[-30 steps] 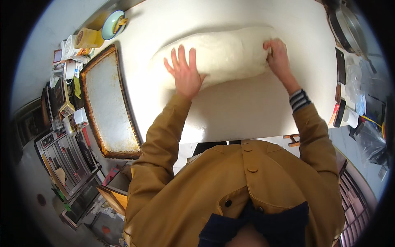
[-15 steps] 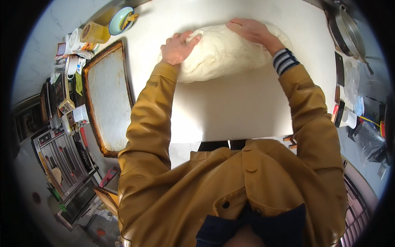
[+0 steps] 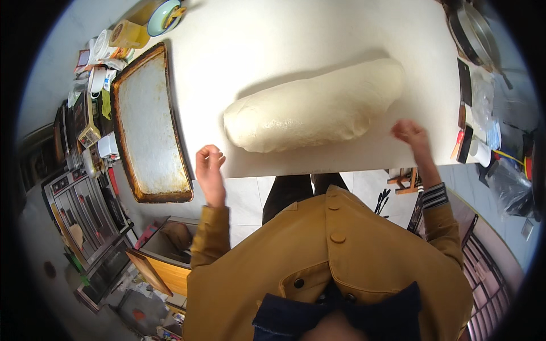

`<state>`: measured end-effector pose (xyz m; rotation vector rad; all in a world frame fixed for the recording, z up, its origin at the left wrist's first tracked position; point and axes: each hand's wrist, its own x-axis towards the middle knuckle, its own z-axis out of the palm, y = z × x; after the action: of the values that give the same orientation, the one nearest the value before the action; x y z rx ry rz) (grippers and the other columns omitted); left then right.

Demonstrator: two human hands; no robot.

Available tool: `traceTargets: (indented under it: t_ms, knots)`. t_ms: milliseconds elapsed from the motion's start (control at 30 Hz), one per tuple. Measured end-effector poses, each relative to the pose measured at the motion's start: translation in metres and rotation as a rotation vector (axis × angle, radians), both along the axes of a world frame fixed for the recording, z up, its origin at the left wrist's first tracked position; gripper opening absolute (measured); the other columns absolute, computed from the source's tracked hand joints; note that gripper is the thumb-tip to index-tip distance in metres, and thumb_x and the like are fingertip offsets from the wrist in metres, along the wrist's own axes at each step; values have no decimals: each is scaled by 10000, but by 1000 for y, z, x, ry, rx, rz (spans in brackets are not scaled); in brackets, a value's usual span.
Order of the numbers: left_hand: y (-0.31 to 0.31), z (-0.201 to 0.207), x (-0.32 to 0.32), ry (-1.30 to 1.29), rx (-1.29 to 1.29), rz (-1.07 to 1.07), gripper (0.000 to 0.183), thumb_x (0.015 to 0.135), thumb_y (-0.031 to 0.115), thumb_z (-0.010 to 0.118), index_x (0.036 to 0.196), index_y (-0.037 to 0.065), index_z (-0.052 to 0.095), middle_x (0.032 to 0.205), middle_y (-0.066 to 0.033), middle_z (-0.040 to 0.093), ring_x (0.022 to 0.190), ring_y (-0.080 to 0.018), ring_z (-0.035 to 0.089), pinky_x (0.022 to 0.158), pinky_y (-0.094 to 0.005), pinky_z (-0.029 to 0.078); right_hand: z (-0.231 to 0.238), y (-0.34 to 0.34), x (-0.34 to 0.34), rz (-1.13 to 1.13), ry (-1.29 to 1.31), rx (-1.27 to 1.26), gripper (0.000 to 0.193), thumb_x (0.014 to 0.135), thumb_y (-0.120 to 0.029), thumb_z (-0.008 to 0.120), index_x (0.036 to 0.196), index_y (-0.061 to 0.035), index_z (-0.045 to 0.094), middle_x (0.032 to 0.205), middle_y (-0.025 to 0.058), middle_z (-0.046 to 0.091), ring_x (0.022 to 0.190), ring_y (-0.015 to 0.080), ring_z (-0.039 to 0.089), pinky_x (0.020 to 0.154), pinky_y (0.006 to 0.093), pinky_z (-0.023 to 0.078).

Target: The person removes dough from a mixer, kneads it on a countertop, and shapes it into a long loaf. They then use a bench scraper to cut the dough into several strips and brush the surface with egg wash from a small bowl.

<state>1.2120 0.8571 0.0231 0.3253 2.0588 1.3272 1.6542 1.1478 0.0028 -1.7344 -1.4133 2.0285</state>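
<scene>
White table (image 3: pixel 227 45), dough (image 3: pixel 315 108) — tiled floor (image 3: pixel 244 199).

Bright tabletop (image 3: pixel 250 40), black fisheye rim

Appears to be a kitchen or small bakery workroom; cannot be settled further. Indicated by a large, smooth, off-white log of dough (image 3: pixel 313 111) on a broad, white, flat worktop (image 3: pixel 256 42). Likewise suggested by a rectangular, grey metal baking tray with a rust-brown rim (image 3: pixel 149 119), left of the dough; a round, pale-green bowl (image 3: pixel 154 24) beside a translucent yellow tub (image 3: pixel 128 35); and, opposite, a dark-bladed, brown-handled knife (image 3: pixel 464 82) near a round, grey metal pan (image 3: pixel 479 37).
</scene>
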Motion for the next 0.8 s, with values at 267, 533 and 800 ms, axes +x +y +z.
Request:
traceTargets:
  t_ms: [267, 533, 800]
  knots:
    - [78, -54, -11, -1101, 211, -147, 777, 940, 721, 298, 1512, 194, 317, 1512, -121, 385, 1325, -363, 436, 993, -635, 415, -43, 94, -54, -134, 391, -93, 732, 954, -553, 503, 1495, -99, 312, 1444, 162, 444, 1287, 314, 468, 1006, 507, 434]
    - [97, -53, 0, -937, 478, -45, 528, 962, 304, 475, 1397, 8, 443, 1344, -138, 554, 1261, -259, 507, 1043, -409, 432, 18, 52, -132, -431, 587, 148, 637, 804, -66, 538, 1423, -4, 398, 1327, 164, 536, 1197, 274, 538, 1030, 398, 434]
    - [103, 43, -37, -557, 513, -230, 828, 722, 160, 712, 1444, -28, 352, 1347, -177, 522, 1239, -302, 513, 1046, -417, 421, 149, 60, -102, -151, 780, 383, 553, 640, 32, 588, 1184, -12, 501, 1079, 103, 577, 1040, 238, 587, 945, 346, 470]
